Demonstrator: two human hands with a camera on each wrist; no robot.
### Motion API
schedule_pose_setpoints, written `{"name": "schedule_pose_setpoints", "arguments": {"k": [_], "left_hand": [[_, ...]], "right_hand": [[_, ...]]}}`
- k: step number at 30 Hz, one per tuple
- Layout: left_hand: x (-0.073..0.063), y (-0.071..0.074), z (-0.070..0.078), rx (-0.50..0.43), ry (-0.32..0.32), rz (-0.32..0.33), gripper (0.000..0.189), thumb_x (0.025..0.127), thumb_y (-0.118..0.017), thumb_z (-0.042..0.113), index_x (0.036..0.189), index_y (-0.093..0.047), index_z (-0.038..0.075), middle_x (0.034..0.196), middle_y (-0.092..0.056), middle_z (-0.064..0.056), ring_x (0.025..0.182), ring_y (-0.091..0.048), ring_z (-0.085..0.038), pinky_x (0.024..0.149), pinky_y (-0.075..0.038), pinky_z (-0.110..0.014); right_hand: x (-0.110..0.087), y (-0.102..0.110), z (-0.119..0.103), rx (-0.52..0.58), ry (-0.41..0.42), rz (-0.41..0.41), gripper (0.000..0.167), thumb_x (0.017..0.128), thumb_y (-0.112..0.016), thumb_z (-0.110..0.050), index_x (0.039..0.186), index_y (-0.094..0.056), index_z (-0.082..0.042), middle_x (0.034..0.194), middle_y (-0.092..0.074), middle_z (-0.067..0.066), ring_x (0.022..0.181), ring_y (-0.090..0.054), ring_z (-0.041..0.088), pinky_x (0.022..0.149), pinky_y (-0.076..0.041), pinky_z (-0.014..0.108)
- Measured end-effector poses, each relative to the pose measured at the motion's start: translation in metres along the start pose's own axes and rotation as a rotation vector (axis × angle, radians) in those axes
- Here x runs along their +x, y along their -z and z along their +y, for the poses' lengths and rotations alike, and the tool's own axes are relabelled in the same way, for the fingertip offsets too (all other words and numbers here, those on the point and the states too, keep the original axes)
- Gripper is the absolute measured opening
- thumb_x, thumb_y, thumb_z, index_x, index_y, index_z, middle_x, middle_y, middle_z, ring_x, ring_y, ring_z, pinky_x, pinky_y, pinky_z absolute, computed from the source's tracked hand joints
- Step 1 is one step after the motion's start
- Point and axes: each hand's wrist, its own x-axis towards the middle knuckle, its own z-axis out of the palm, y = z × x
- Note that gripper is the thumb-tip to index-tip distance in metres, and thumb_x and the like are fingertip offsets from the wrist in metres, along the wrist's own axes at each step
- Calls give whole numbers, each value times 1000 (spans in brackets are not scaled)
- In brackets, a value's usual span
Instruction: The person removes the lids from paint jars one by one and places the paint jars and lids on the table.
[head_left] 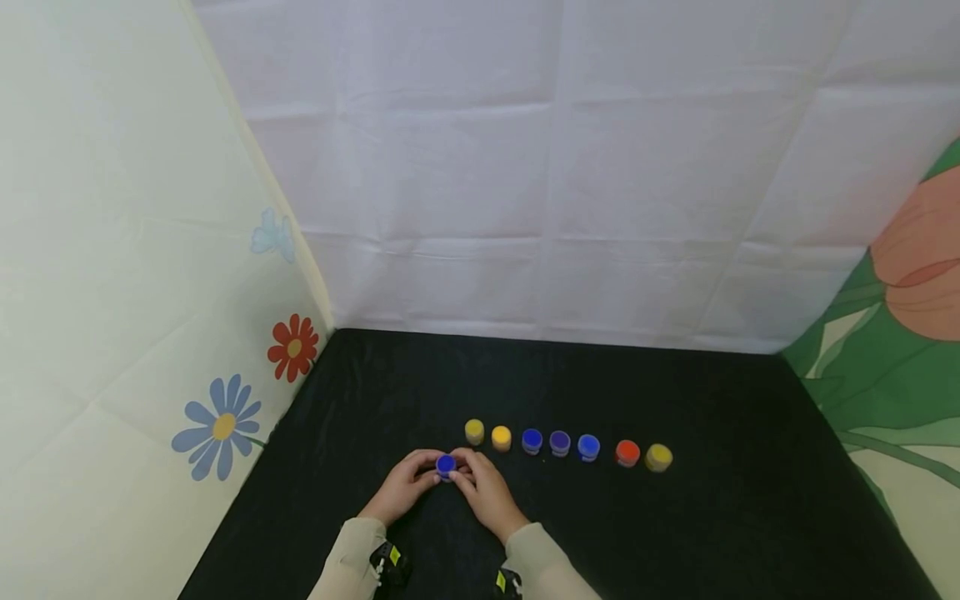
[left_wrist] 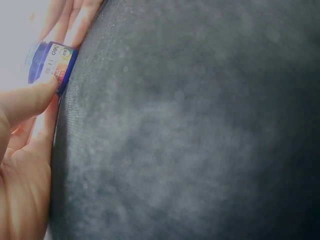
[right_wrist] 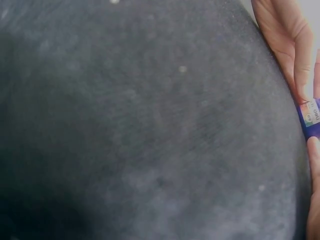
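Note:
A small blue paint jar with a blue lid stands between both hands near the left part of the black table. My left hand holds it from the left, with the thumb against its printed label in the left wrist view. From the other side, my right hand grips the same jar, its thumb at the near side. In the right wrist view, only part of the labelled blue jar shows at the right edge, between the fingertips of both hands. The jar appears upright on the cloth.
Beyond the hands runs a row of paint jars: olive yellow, bright yellow, dark blue, purple, lighter blue, red and another olive yellow. Black cloth covers the table; pale fabric walls enclose it.

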Motion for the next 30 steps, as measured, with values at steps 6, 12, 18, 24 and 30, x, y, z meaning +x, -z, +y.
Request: {"name": "schedule_pose_setpoints", "arguments": {"k": [6, 12, 18, 24, 30], "left_hand": [[0, 0, 2, 1, -1, -4, 26, 102, -62, 17, 126, -66, 11, 125, -61, -7, 116, -59, -27, 99, -49, -40], [-1, 0, 3, -14, -7, -4, 26, 101, -63, 17, 126, -67, 10, 125, -61, -7, 117, -58, -28, 99, -49, -37], [0, 1, -1, -37, -5, -3, 27, 101, -63, 16, 127, -67, 11, 127, -61, -7, 117, -59, -26, 99, -49, -38], [1, 1, -1, -36, -18, -1, 27, 101, -63, 16, 127, -67, 10, 127, -61, -8, 119, -58, -29, 99, -49, -34], [-1, 0, -1, -28, -13, 1, 27, 101, -63, 17, 127, -67, 10, 127, -61, -8, 119, -57, -30, 99, -49, -35]], "right_hand": [[0, -1, 1, 39, -25, 6, 25, 102, -62, -20, 124, -62, -8, 114, -61, 7, 99, -62, 19, 89, -55, 34], [2, -1, 0, 74, -36, 18, 22, 101, -64, -18, 120, -61, -6, 115, -63, 8, 101, -63, 22, 89, -55, 35], [2, 3, -2, 44, -30, -15, 26, 104, -59, -19, 127, -63, -8, 112, -61, 5, 100, -62, 21, 89, -54, 35], [3, 4, -2, 80, -27, -40, 31, 102, -62, -15, 130, -59, -2, 117, -60, 10, 106, -63, 25, 92, -54, 34], [2, 3, -2, 69, -39, -42, 25, 103, -60, -17, 126, -61, -6, 114, -60, 7, 103, -62, 22, 91, -54, 33]]}}
